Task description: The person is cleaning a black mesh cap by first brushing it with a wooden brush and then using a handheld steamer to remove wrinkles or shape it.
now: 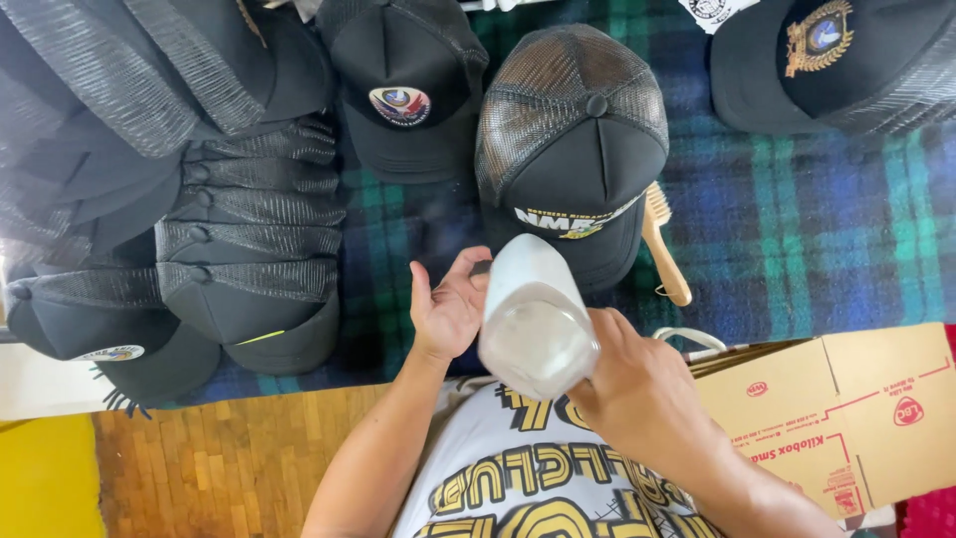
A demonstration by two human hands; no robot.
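Both hands on white cap point(535, 324), held over the plaid blanket point(797, 229).

R hand point(637, 384) wrapped round the cap's lower-right side, fingers curled behind it, can't see the tips. L hand point(448, 304) open, palm up, fingers loosely spread, touching the cap's left edge w/ thumb side; cap sits between the two hands, leaning top-left. Just above the hands: black mesh trucker cap point(573, 139) lying on the blanket, lettering on its front panel. Wooden brush point(662, 249) just right of that cap, above R hand. Up-left of L hand: black cap w/ round badge point(403, 85). Well left of L hand: stack of black mesh caps point(249, 239). Cardboard box point(846, 418) right of R hand, near the wrist. Wood floor point(229, 458) below-left of L forearm.
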